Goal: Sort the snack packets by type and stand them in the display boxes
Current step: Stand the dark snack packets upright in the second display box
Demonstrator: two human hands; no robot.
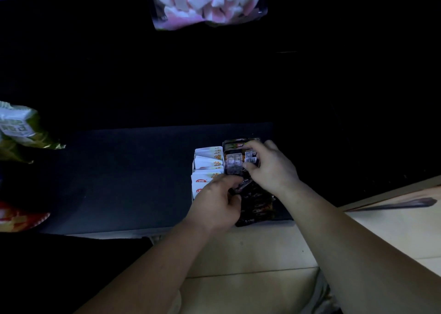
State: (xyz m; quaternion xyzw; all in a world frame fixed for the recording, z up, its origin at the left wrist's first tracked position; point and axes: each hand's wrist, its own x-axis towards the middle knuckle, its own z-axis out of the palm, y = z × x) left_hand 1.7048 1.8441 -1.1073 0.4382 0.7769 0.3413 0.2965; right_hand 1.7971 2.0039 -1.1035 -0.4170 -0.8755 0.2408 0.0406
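Two display boxes stand side by side on a dark shelf. The white box (193, 170) on the left holds several white packets (207, 163) standing in a row. The black box (257, 214) on the right holds several dark packets. My left hand (214, 204) pinches the lower end of a dark packet (233, 167) with a pale label, which stands between the boxes' tops. My right hand (269, 165) grips the upper dark packets at the back of the black box. Much of the black box is hidden under my hands.
A clear bag of pink and white marshmallows (207, 1) hangs or lies at the top. A green bag (19, 132) and a red-orange bag (19, 216) sit at the left edge. The dark shelf (119, 177) ends at a pale wooden floor (250, 254) below.
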